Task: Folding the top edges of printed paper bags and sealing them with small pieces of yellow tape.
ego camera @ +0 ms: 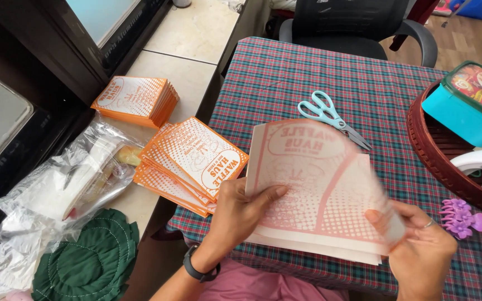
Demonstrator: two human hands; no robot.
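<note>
Paper bags point(308, 189), pale with faded orange print, blurred, pinched at both edges by hands point(241, 214)

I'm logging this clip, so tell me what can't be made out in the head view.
- Paper sheets: motion blur smears the right part; how many sheets cannot be counted.
- Right hand: fingertips hidden behind the sheets, lower part cut by the frame edge.
- Brown basket: cut by the right edge; contents partly hidden by the teal box.
- Plastic bags: contents unclear through crinkled film.
</note>
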